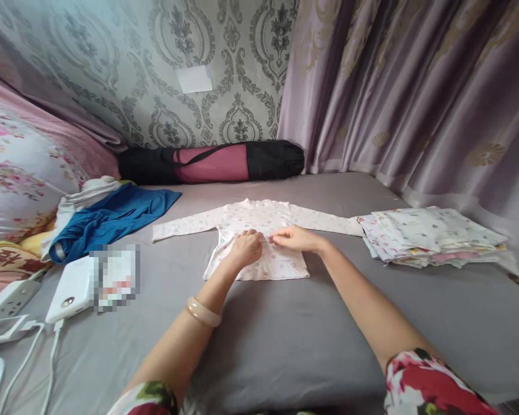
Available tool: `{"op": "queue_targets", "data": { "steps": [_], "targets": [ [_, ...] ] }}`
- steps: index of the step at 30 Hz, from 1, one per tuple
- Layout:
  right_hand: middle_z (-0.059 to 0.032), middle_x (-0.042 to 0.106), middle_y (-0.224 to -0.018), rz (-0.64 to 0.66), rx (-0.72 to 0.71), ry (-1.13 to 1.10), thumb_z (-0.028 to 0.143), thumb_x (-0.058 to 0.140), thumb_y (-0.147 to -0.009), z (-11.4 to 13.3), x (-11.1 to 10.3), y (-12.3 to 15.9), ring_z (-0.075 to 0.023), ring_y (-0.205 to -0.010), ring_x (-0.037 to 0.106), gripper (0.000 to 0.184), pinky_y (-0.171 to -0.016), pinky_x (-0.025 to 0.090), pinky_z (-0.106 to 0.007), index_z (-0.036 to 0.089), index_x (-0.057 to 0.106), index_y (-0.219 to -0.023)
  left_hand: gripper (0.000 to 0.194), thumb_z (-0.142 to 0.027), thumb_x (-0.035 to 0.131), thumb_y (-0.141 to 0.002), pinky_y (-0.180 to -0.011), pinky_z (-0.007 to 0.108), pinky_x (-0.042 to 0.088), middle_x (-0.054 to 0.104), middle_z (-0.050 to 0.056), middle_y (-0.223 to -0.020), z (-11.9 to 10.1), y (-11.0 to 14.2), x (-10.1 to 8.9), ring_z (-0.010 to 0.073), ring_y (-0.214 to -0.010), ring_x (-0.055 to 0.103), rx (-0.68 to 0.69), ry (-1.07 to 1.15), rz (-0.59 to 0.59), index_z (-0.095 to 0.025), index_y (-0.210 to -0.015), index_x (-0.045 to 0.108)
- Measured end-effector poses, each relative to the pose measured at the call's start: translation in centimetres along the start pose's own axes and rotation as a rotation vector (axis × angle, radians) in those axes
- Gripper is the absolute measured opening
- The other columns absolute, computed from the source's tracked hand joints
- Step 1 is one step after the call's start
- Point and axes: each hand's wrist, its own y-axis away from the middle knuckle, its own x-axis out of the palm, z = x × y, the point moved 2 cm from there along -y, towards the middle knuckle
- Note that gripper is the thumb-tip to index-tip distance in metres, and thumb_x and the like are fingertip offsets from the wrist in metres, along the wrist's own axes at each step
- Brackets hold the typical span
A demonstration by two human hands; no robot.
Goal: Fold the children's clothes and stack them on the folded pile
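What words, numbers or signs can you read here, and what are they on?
None can be read clearly enough to quote.
Yellow-edged brown thing at the left: a big mark like a written character, too unclear to read surely.
Paper on the wall: nothing readable.
Pixelated item: blurred out.
White box with a cable: its round spot is too small to read.
Shirt: little prints, too small to read.
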Motion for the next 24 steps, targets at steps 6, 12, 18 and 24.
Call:
{"op": "queue_targets", "data": {
  "steps": [6,12,18,24],
  "targets": [
    [-0.0083,0.07,-0.114,-0.568,0.563,0.286,0.017,0.049,-0.084,-5.7,-7.1,-0.1,-0.0249,-0.109,0.063,0.037,-0.091,0.047,-0.031,0.018,0.069,-0.115,0.033,-0.027,0.046,-0.09,-0.107,0.046,0.037,0.053,0.012,-0.132,-4.0,-2.2,1.9,0.0275,-0.127,0.047,0.03,0.08,-0.005,-0.021,-0.122,0.053],
    [-0.0201,0.064,-0.119,-0.623,0.85,0.692,0.008,0.041,-0.084,-9.8,-9.0,2.7,-0.0323,-0.118,0.055,0.042,-0.103,0.032,-0.053,0.012,0.067,-0.115,0.044,-0.036,0.035,-0.098,-0.115,0.051,0.026,0.042,0.015,-0.147,-4.6,-1.9,3.3,0.0294,-0.139,0.034,0.038,0.06,-0.053,-0.018,-0.136,0.044],
    [-0.02,0.059,-0.123,-0.634,0.977,0.754,0.007,0.036,-0.085,-11.1,-9.4,3.2,-0.035,-0.123,0.047,0.043,-0.101,0.024,-0.064,0.012,0.068,-0.113,0.046,-0.037,0.03,-0.099,-0.114,0.053,0.025,0.04,0.015,-0.149,-4.2,-1.6,3.7,0.031,-0.14,0.033,0.064,0.025,-0.037,-0.021,-0.14,0.043],
    [-0.0256,0.054,-0.128,-0.69,1.063,0.768,0.011,0.043,-0.081,-11.6,-9.8,3.1,-0.0394,-0.125,0.041,0.043,-0.1,0.022,-0.068,0.007,0.066,-0.117,0.044,-0.036,0.032,-0.099,-0.114,0.052,0.028,0.044,0.013,-0.146,-4.4,-1.6,3.3,0.0297,-0.138,0.036,0.081,0.024,-0.059,-0.024,-0.138,0.046]
  ]
}}
